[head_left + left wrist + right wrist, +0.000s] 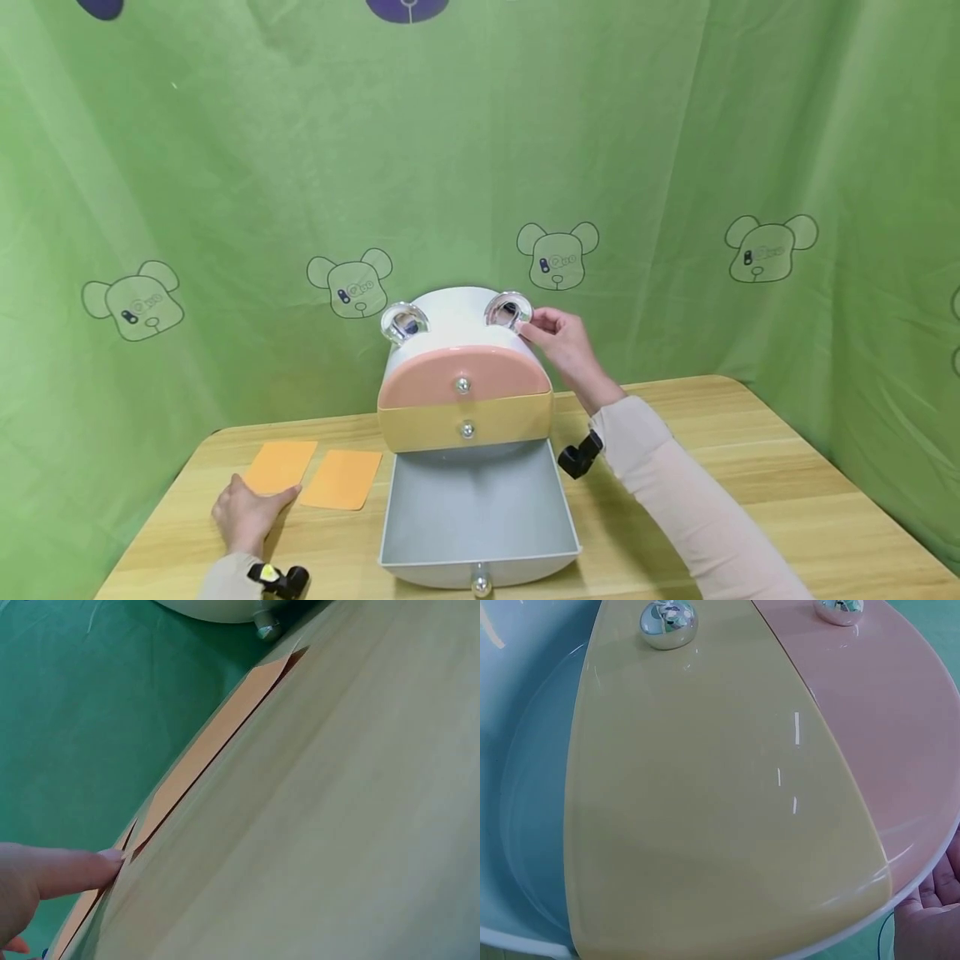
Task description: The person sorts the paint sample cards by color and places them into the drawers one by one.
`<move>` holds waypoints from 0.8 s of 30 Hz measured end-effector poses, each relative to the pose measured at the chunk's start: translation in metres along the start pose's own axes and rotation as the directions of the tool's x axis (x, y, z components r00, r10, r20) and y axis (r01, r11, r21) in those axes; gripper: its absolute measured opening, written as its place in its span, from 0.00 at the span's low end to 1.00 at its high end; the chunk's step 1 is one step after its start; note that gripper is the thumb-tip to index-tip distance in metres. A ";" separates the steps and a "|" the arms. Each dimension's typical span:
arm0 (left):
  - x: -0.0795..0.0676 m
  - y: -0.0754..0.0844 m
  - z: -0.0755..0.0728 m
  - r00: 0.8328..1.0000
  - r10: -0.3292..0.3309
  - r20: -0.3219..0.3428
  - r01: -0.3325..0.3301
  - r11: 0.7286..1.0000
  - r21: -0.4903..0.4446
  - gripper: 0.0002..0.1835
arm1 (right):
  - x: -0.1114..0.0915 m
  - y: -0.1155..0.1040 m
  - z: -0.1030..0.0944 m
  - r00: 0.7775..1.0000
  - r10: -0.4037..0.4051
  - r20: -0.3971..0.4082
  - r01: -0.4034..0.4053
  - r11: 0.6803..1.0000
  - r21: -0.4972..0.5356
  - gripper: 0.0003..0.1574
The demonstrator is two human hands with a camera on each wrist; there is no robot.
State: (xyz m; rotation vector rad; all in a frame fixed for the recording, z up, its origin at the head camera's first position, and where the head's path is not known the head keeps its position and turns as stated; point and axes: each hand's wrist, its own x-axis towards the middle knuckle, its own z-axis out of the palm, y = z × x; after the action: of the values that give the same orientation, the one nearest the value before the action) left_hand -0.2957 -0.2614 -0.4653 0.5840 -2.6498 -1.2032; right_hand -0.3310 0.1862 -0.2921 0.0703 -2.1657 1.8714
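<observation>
A domed tabletop drawer unit [442, 321] has a pink top drawer [420, 385], a yellow middle drawer [427, 429] and a blue-grey bottom drawer [480, 508] pulled far out. Two silvery ring-shaped ears stand on top. The right hand [564, 342] holds the right ear [491, 310] between thumb and fingers; only part of its palm shows in the right wrist view. At lower left, the left hand [246, 515] spans the near end of an orange card [281, 465], thumb at one side and fingers at the other. A second orange card [342, 479] lies just right of it.
The wooden table [757, 483] carries everything, and a green curtain [450, 167] with bear-head prints hangs behind and at the sides. Beyond the front of the unit juts the bottom drawer's round knob [482, 586]. The left ear [390, 321] stands untouched.
</observation>
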 end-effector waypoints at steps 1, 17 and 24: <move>0.001 -0.001 -0.001 1.000 0.013 0.003 -0.013 1.000 0.004 0.64 | 0.000 0.000 0.000 1.000 0.000 0.001 0.000 1.000 0.001 0.13; 0.003 0.001 -0.025 0.964 0.136 0.230 -0.120 0.989 -0.082 0.68 | 0.000 0.000 0.001 1.000 0.002 -0.002 -0.002 1.000 -0.008 0.14; -0.006 0.015 -0.040 0.918 0.183 0.350 -0.148 0.981 -0.126 0.66 | 0.000 0.000 0.001 1.000 -0.009 -0.009 0.009 1.000 -0.004 0.14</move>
State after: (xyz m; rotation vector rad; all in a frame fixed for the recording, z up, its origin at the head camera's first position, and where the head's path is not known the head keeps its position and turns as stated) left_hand -0.2816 -0.2771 -0.4271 0.1227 -2.8365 -1.4997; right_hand -0.3316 0.1851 -0.2923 0.0705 -2.1591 1.8587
